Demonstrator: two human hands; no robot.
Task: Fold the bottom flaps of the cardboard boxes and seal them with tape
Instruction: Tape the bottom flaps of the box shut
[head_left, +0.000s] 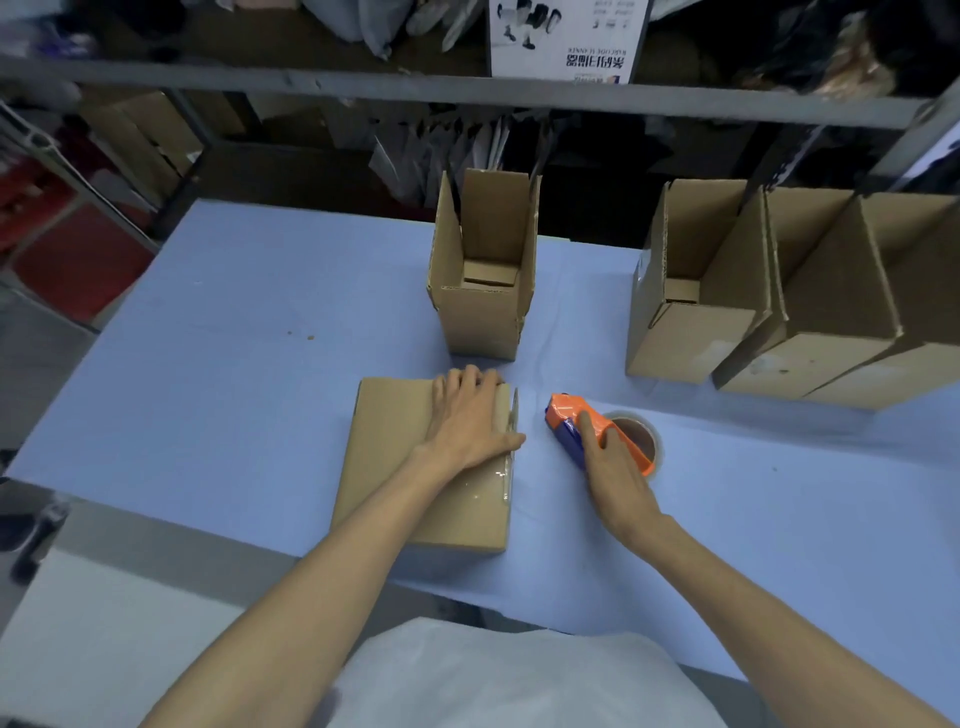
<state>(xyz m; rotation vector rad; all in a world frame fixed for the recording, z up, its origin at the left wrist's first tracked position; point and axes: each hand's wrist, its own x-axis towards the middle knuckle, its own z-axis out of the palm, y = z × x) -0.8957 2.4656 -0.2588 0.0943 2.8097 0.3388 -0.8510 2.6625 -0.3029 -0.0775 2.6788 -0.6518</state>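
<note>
A cardboard box (384, 457) lies on the blue table (223, 322) in front of me, its folded flaps facing up. A strip of clear tape (503, 475) shines along its right edge. My left hand (470, 421) presses flat on the box top near that edge, fingers straight. My right hand (610, 467) grips an orange and blue tape dispenser (576, 415) with a roll of tape (641, 439), resting on the table just right of the box.
An upright open box (485, 322) stands behind the taped one. Several open boxes (779, 332) stand in a row at the right. A metal shelf rack (467, 96) with bags and cartons runs along the table's far side.
</note>
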